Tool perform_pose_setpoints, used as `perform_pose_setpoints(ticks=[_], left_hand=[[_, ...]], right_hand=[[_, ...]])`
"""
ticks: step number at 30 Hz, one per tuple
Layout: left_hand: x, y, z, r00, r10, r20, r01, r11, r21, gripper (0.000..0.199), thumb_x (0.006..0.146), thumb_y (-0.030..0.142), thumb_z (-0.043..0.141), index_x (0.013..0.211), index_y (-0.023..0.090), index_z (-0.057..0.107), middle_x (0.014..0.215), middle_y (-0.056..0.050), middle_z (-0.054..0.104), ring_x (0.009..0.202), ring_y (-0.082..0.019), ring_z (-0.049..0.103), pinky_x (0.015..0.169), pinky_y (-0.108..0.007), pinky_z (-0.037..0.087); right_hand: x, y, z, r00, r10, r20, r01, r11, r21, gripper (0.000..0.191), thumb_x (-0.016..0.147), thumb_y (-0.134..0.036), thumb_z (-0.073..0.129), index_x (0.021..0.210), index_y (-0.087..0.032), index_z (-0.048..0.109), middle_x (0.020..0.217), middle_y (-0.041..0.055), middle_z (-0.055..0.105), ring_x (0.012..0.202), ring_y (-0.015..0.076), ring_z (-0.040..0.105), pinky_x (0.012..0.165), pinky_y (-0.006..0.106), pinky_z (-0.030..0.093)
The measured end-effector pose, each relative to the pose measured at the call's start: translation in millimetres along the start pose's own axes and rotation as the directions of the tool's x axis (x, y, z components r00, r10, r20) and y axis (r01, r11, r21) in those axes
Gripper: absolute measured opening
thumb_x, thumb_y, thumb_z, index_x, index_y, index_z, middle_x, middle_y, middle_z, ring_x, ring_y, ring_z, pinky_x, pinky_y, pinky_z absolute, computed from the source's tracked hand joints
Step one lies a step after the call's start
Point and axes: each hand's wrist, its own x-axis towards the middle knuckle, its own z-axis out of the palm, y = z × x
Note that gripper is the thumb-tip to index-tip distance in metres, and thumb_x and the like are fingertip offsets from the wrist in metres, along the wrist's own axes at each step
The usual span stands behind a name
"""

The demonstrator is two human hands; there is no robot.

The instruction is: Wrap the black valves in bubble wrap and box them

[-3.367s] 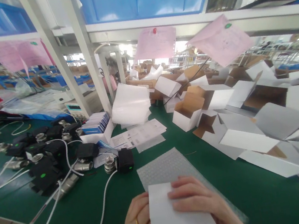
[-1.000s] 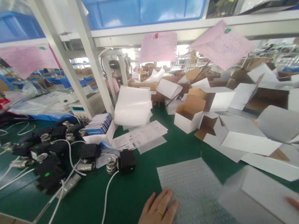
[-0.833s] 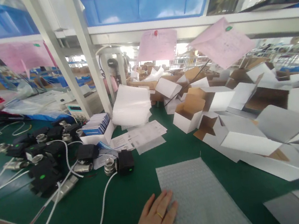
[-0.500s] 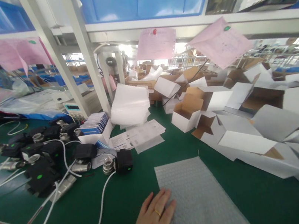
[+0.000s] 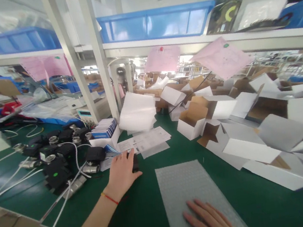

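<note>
Bubble wrap (image 5: 176, 187) lies flat on a green desk (image 5: 151, 208) beneath the right grip (image 5: 209, 218), whose fingers are spread and released, resting on the sheet's surface. Across the desk, the left grip (image 5: 122, 173) is bent over a black unit (image 5: 136, 163), which sits directly under its fingers, beyond and to the left of the right grip; most of the unit is hidden, and it cannot be told whether the fingers have closed around it. A red cord (image 5: 110, 198) circles the wrist just behind the left grip. To that grip's left, other black units (image 5: 56, 173) with metal fittings crowd together. Just beyond its fingertips lie printed sheets (image 5: 150, 140); past these, a white box (image 5: 107, 142) filled with blue booklets (image 5: 104, 128) stands near a stack of white sheets (image 5: 137, 112). Beyond the right grip, a white carton (image 5: 186, 128) with a brown interior stands open, beside a heap of cartons (image 5: 247, 146) spreading well to the right. High beyond both grips, pink papers (image 5: 163, 59) hang from a shelf (image 5: 127, 51) carrying blue bins (image 5: 155, 23).
</note>
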Motion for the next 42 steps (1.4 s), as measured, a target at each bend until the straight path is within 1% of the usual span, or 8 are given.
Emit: perform_pose_setpoints(ticks=[4,8,15,19,24,30,35,42], left_hand=[[-2.5,-5.8,-5.1,0.998,0.048,0.048,-0.047,0.999,-0.003,0.076,0.071,0.022,0.092,0.139,0.010,0.059,0.126,-0.024,0.067,0.113,-0.044,0.066,0.097,-0.056,0.051],[-18.7,-6.7,-7.1,0.998,0.055,0.026,-0.053,0.997,-0.062,0.068,0.068,0.015,0.091,0.130,0.015,0.063,0.126,-0.020,0.065,0.116,-0.042,0.062,0.098,-0.055,0.049],[-56.5,6.3,2.9,0.996,0.020,-0.091,-0.051,0.937,-0.347,0.069,0.067,0.017,0.093,0.123,0.021,0.053,0.124,-0.011,0.061,0.117,-0.033,0.060,0.101,-0.049,0.052],[-76.6,26.1,18.3,0.968,-0.034,-0.248,-0.167,0.652,-0.740,0.070,0.062,0.012,0.092,0.118,0.025,0.053,0.117,-0.006,0.060,0.110,-0.031,0.062,0.098,-0.049,0.054],[-97.8,36.8,36.4,0.962,-0.134,-0.238,-0.173,0.372,-0.912,0.067,0.065,0.019,0.093,0.121,0.026,0.056,0.119,-0.005,0.060,0.112,-0.030,0.062,0.098,-0.046,0.054],[-110.3,33.1,39.7,0.966,-0.117,-0.232,-0.200,0.235,-0.951,0.065,0.070,0.020,0.093,0.124,0.030,0.058,0.124,-0.004,0.062,0.120,-0.028,0.061,0.105,-0.043,0.054],[-114.6,31.8,35.7,0.991,-0.028,-0.132,-0.127,0.134,-0.983,0.073,0.065,0.019,0.097,0.127,0.033,0.059,0.125,-0.002,0.063,0.119,-0.027,0.062,0.103,-0.037,0.055],[-115.7,30.9,33.9,0.988,0.004,-0.156,-0.155,0.140,-0.978,0.075,0.066,0.011,0.094,0.129,0.033,0.059,0.125,-0.002,0.062,0.121,-0.027,0.061,0.104,-0.036,0.055]], right_hand=[[38.2,11.7,-25.1,0.971,0.192,0.141,-0.200,0.979,0.043,0.055,0.098,-0.036,0.066,0.151,-0.027,0.055,0.156,0.0104,0.047,0.139,0.0398,0.052,0.108,0.062,0.053],[58.1,17.4,-42.3,0.926,0.372,0.060,-0.374,0.927,0.028,0.048,0.095,-0.021,0.062,0.143,-0.019,0.063,0.152,0.0173,0.054,0.138,0.0425,0.054,0.113,0.067,0.047],[96.4,-25.0,-49.3,0.930,0.341,-0.138,-0.219,0.815,0.537,0.052,0.095,-0.014,0.054,0.147,-0.021,0.051,0.152,0.0160,0.053,0.140,0.0307,0.053,0.116,0.058,0.050],[121.7,-38.3,-53.4,0.937,0.346,-0.041,-0.203,0.638,0.743,0.077,0.076,-0.007,0.072,0.148,-0.018,0.046,0.150,0.0166,0.054,0.141,0.0312,0.051,0.122,0.058,0.041],[131.9,-44.3,-55.2,0.954,0.272,0.126,-0.240,0.437,0.867,0.104,0.062,-0.003,0.082,0.154,-0.019,0.038,0.153,0.0150,0.052,0.138,0.0312,0.053,0.122,0.056,0.040],[124.8,-51.0,-34.6,0.966,0.254,-0.052,-0.076,0.467,0.881,0.082,0.073,0.001,0.058,0.148,-0.025,0.041,0.144,0.0110,0.057,0.131,0.0259,0.058,0.114,0.050,0.049],[117.5,-52.6,-34.4,0.961,0.276,-0.015,-0.121,0.471,0.874,0.082,0.067,0.004,0.059,0.141,-0.028,0.046,0.133,0.0082,0.059,0.120,0.0250,0.061,0.106,0.048,0.054],[117.4,-54.5,-43.6,0.963,0.269,-0.034,-0.085,0.420,0.904,0.075,0.070,0.003,0.060,0.137,-0.031,0.053,0.129,0.0056,0.061,0.118,0.0225,0.060,0.099,0.041,0.054]])
